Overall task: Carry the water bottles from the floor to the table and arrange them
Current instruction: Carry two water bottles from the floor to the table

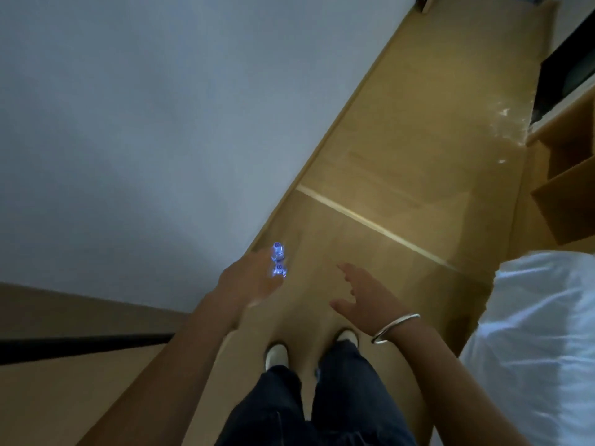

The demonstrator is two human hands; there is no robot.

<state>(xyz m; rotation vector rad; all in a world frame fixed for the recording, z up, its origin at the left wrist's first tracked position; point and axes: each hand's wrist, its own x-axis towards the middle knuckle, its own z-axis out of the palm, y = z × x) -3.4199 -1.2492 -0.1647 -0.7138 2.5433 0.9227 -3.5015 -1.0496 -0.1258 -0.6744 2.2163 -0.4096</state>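
Left hand (249,281) reaches down over two water bottles (277,259) on the wooden floor (386,175) by the wall; blur hides whether its grip has closed on them. Bottles sit at its fingertips. Right hand (360,299), spread open and holding nothing, hovers beside them. Bracelet (395,327) on that wrist.

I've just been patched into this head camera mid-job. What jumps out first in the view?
Two water bottles glowing blue stand on the wooden floor by the white wall, seen from above. The left hand reaches over them, blurred, so I cannot tell whether it touches them. The right hand, open with fingers spread and a silver bangle on its wrist, hangs over bare floor to the right.
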